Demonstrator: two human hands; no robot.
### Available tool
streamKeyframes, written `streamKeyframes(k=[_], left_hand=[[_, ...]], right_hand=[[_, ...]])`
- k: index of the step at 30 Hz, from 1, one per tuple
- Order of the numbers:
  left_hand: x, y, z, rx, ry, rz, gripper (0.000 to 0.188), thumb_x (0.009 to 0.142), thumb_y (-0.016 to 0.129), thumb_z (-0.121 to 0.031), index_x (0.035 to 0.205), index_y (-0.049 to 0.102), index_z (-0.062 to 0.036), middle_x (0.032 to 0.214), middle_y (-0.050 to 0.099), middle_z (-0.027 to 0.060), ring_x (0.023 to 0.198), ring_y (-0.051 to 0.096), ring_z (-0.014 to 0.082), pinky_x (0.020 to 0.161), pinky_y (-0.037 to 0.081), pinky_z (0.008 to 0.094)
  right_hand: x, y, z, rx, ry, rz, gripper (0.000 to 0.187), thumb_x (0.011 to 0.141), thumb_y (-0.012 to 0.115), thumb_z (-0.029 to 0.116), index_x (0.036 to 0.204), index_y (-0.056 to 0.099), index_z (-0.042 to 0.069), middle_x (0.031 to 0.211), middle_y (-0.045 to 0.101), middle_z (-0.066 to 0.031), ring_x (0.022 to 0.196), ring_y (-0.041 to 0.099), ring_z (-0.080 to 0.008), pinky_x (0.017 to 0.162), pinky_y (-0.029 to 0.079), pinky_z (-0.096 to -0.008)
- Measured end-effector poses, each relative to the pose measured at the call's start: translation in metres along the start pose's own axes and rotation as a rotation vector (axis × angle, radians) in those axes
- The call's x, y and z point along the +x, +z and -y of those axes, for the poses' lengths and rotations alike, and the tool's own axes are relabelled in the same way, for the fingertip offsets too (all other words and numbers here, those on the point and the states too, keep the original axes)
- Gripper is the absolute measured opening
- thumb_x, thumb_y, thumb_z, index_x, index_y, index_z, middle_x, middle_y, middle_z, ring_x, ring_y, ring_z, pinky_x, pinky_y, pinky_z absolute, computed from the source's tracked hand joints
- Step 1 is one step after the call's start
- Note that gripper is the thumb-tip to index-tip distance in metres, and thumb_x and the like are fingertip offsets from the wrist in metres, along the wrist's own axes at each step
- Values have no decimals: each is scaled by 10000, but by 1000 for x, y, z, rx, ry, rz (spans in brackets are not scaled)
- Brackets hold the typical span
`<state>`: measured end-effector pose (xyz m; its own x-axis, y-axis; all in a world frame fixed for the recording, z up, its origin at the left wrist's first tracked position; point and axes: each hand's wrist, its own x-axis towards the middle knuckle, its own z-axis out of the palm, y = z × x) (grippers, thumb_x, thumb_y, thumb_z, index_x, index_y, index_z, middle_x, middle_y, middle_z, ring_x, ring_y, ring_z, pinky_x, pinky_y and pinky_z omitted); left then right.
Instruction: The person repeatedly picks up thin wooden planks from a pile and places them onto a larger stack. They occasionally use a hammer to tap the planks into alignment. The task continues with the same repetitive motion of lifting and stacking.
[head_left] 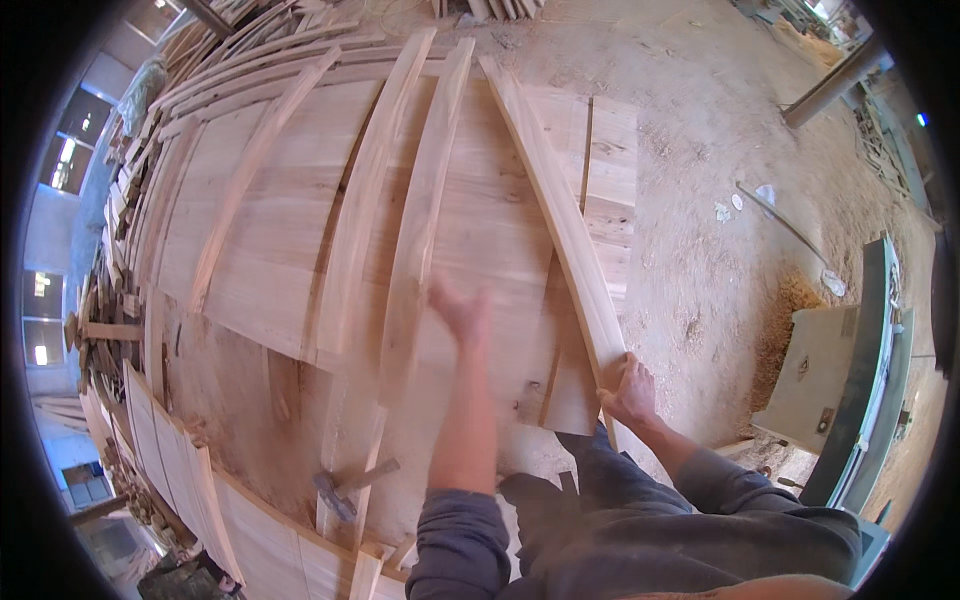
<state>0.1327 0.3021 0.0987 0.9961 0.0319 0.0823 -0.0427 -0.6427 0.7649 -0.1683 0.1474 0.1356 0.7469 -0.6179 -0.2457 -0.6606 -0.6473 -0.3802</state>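
Note:
My right hand is wrapped round the near end of a long wooden beam, which slants away across the wide wooden panels. My left hand is over the panels, just right of a second wooden beam. Motion smears its fingers, and whether it touches that beam cannot be told. Farther left, another beam and a thinner strip lie across the panels. A hammer rests on wood at the lower left, left of my left forearm.
Stacked lumber lines the left side. More boards stand at the lower left. A green-edged machine with a pale box-shaped body is at the right, beside sawdust. A long-handled tool lies on the dusty floor.

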Motion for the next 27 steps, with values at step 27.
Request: streamKeyframes(k=[27], left_hand=[[-91,-146,87,557,-368,276,679,667,779,-306,1207,488,-15,1171,578,214,1140,543,404,962,466,492]], right_hand=[[37,74,142,309,254,15,846,605,737,171,1278,309,-112,1177,498,-315,1138,495,-466,1006,427,-489]])
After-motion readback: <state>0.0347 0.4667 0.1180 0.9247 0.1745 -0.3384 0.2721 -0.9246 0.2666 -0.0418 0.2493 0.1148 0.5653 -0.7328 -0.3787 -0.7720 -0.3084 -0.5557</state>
